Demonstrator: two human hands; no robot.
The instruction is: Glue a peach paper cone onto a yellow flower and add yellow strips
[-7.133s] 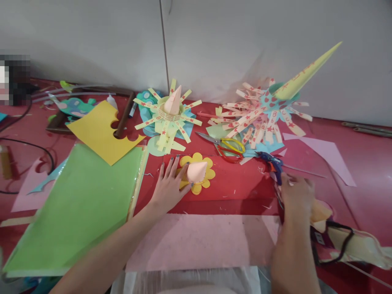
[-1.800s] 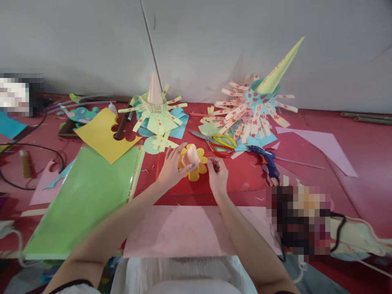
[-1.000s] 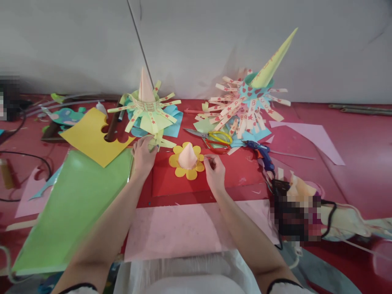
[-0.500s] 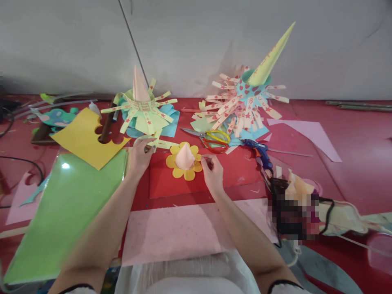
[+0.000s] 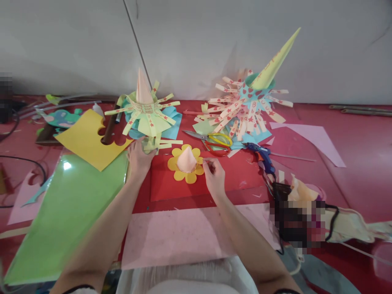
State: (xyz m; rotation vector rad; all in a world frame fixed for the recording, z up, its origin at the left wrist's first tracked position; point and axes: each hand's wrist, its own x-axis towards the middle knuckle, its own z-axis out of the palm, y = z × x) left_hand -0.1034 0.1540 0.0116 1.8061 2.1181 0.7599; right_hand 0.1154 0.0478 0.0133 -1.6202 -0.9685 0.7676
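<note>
A yellow paper flower (image 5: pixel 181 176) with a pink cone (image 5: pixel 186 160) standing on it lies on a red sheet (image 5: pixel 235 177). My left hand (image 5: pixel 138 157) is left of the flower, its fingers curled round the pale green paper strips (image 5: pixel 159 143) at the foot of a green strip craft with a pink cone (image 5: pixel 147 112). Just right of the flower, my right hand (image 5: pixel 214 174) has its thumb and fingers pinched together beside a petal. What they pinch is too small to make out.
Scissors (image 5: pixel 218 141) and a blue glue gun (image 5: pixel 263 157) lie behind the red sheet. A second strip craft with a tall yellow-green cone (image 5: pixel 249 107) stands at the wall. A green sheet (image 5: pixel 67 204), a yellow sheet (image 5: pixel 85 139) and a pink sheet (image 5: pixel 183 234) lie nearer me.
My left hand left the pink cone and moved left onto the pale green strips. My right hand came over from the glue gun and stays pinched beside the flower.
</note>
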